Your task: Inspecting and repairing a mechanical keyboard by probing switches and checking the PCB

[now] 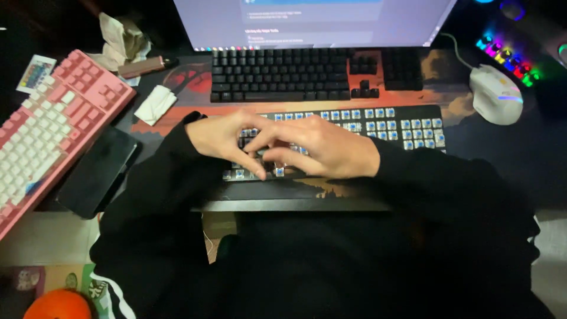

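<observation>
While both hands are meeting over the bare-switch keyboard [378, 127] at the desk's near edge, left hand [221, 139] and right hand [331, 147] fingers are pinching together at one key spot, probably seating a cap squarely.

A big flat screen [313, 22] stands at the back of the desk, glowing pale purple-white with a blue bar at the top. A small white card [35, 72] with many tiny coloured squares lies far left, just beside the pink keyboard [50, 133].
</observation>
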